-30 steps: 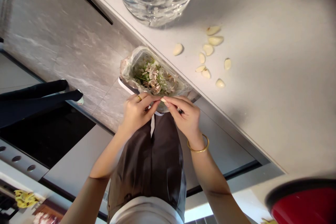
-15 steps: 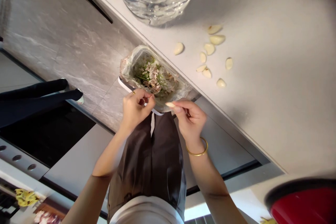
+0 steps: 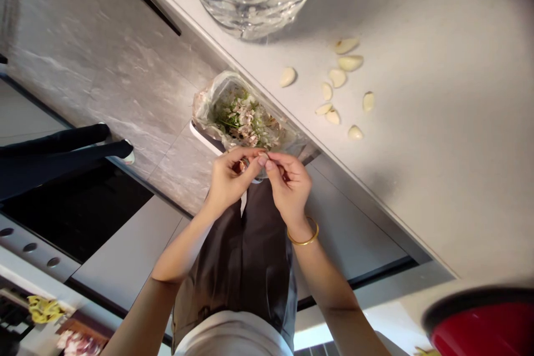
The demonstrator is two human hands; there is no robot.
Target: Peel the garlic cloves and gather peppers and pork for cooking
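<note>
My left hand [image 3: 236, 175] and my right hand [image 3: 290, 183] meet at the fingertips, both pinched on one small garlic clove [image 3: 263, 156]. My fingers cover most of that clove. They are over the near edge of a bin [image 3: 204, 138] lined with a clear plastic bag [image 3: 202, 105]. Inside the bin lie papery skins and green scraps [image 3: 244, 117]. To the right, several peeled garlic cloves [image 3: 337, 78] are scattered on the white counter [image 3: 417, 150].
A large clear water container [image 3: 254, 5] stands at the counter's far edge. A red object with a black rim [image 3: 484, 317] sits at the lower right. Another person's dark-clothed legs [image 3: 62, 144] are at left, beside a black oven front [image 3: 79, 206].
My hands have come together from apart. The left hand has moved right and the right hand left, and the left fingers now touch the clove in the right.
</note>
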